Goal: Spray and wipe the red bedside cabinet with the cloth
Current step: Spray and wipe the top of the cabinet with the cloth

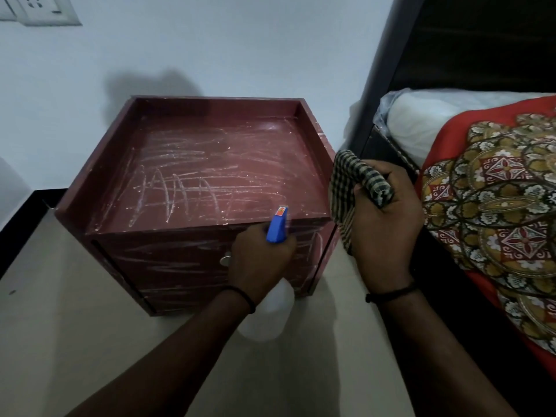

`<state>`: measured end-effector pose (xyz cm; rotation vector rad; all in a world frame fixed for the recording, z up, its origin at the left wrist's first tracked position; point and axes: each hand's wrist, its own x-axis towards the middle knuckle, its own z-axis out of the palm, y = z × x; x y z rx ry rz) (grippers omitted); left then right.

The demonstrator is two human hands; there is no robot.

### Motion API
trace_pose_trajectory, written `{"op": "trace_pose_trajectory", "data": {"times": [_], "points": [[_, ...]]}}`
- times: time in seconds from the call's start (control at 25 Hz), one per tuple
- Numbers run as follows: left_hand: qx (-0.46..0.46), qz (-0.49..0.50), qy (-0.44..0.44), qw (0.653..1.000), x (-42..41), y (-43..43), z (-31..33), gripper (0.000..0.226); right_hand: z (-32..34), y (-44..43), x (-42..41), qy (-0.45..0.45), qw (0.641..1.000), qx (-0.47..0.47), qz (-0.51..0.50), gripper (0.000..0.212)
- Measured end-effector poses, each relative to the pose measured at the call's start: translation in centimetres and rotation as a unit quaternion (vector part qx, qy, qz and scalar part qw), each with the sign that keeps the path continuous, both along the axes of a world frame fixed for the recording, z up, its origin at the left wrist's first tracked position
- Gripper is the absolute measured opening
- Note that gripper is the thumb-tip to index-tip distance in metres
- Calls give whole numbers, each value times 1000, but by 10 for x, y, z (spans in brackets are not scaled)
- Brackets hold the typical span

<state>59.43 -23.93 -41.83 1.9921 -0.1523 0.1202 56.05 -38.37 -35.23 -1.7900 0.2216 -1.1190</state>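
The red bedside cabinet point(210, 164) stands against the wall, its recessed top and front streaked with white chalky scribbles. My left hand point(255, 260) grips a spray bottle point(278, 225) with a blue trigger head and a translucent white body, held in front of the cabinet's upper front edge with the nozzle pointing at the top. My right hand point(388, 224) is closed on a folded checked cloth point(355, 182), dark and beige, held just off the cabinet's right side. A small round metal knob point(225, 260) on the front is partly hidden by my left hand.
A bed with a red patterned cover point(496, 212) and a white pillow point(445, 115) lies close on the right, its dark headboard point(451, 40) against the wall. A wall socket plate point(42, 9) sits at top left. Pale floor tiles point(75, 326) surround the cabinet.
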Motion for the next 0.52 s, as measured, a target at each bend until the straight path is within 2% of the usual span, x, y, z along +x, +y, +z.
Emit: {"op": "trace_pose_trajectory", "data": {"times": [0.16, 0.32, 0.44, 0.52], "points": [[15, 41, -13, 999, 5, 16, -2, 39, 1, 7, 0, 29, 999, 14, 2, 26], [34, 28, -3, 999, 0, 19, -11, 36, 1, 14, 4, 41, 999, 6, -7, 25], [21, 18, -16, 999, 0, 20, -16, 29, -7, 15, 7, 17, 998, -58, -25, 27], [7, 26, -25, 999, 2, 23, -16, 30, -21, 14, 14, 8, 988, -153, -27, 35]]}}
